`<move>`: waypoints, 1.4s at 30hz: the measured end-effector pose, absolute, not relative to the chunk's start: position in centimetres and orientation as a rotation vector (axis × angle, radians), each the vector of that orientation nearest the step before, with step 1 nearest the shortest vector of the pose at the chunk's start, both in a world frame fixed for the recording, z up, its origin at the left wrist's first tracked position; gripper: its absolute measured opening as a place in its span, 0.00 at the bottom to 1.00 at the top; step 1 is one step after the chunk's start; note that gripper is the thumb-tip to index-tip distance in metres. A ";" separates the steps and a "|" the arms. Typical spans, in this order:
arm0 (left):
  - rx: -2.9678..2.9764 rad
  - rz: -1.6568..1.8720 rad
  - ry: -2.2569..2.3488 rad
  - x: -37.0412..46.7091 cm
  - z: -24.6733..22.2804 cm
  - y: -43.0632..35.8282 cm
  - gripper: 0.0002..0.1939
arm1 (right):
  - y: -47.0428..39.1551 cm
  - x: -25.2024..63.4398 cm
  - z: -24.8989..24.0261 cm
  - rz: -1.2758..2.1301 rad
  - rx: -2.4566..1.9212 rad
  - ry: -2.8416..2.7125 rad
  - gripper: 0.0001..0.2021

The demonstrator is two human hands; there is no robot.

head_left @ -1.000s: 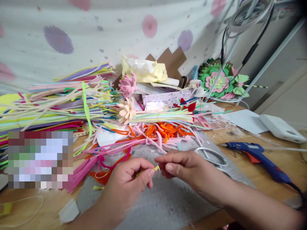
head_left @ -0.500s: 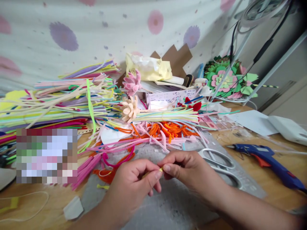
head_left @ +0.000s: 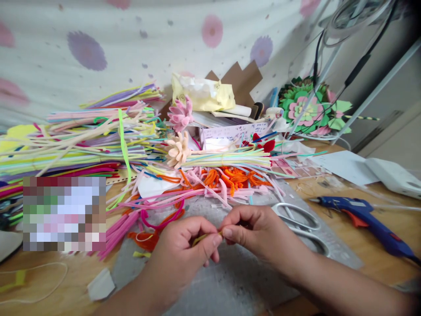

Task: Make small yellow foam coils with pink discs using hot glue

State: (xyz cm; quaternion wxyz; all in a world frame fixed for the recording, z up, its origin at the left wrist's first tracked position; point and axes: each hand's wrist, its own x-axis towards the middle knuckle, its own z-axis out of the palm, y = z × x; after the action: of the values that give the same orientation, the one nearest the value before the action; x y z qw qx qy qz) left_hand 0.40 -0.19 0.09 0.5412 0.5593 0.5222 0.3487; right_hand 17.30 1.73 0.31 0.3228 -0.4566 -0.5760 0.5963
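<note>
Both hands meet above a grey cutting mat [head_left: 210,285], fingertips nearly touching. My left hand [head_left: 187,250] pinches a thin yellow strip [head_left: 201,238] between thumb and forefinger. Thumb and fingers of my right hand [head_left: 251,228] are closed at the strip's right end, which is mostly hidden by the fingertips. Just right of my right hand lie scissors with silvery handles [head_left: 302,217]. An orange fuzzy piece [head_left: 144,240] and a small yellow scrap [head_left: 141,254] are left of my left hand.
Bundles of coloured pipe cleaners [head_left: 72,145] fill the left and back. A blue glue gun [head_left: 365,215] lies at the right. Behind stand a pink fuzzy flower [head_left: 180,114], a cream one [head_left: 178,150] and a paper bouquet [head_left: 305,109]. A white piece [head_left: 101,285] sits front left.
More of the yellow strip shows between my left thumb and forefinger. Both hands have stayed almost in place, and the view has shifted slightly.
</note>
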 end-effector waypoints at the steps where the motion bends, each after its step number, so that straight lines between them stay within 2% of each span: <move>1: 1.328 0.834 1.244 0.4 0.1 -0.2 0.07 | 1.7 17.3 0.3 1.563 -1.204 -1.519 0.07; 13: 1.360 0.847 1.224 0.2 -0.3 -0.3 0.07 | 2.1 17.7 0.4 1.662 -1.185 -1.529 0.05; 21: 1.304 0.877 1.173 0.3 -0.4 -0.1 0.08 | 2.0 18.3 0.0 1.918 -0.938 -1.266 0.18; 30: 1.337 0.839 1.185 0.1 -0.3 -0.1 0.08 | 2.0 17.6 0.2 1.767 -1.141 -1.373 0.09; 36: 1.360 0.845 1.186 0.0 -0.3 -0.1 0.09 | 1.9 17.9 0.0 1.892 -0.954 -1.229 0.17; 42: 1.326 0.866 1.214 0.2 -0.1 0.0 0.07 | 2.0 17.8 0.3 1.801 -1.077 -1.387 0.11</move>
State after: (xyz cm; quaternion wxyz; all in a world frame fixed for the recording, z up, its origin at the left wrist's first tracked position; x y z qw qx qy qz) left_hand 0.20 -0.01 -0.06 0.5419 0.5584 0.5113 0.3648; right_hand 17.85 1.96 0.31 0.3080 -0.4072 -0.5247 0.6812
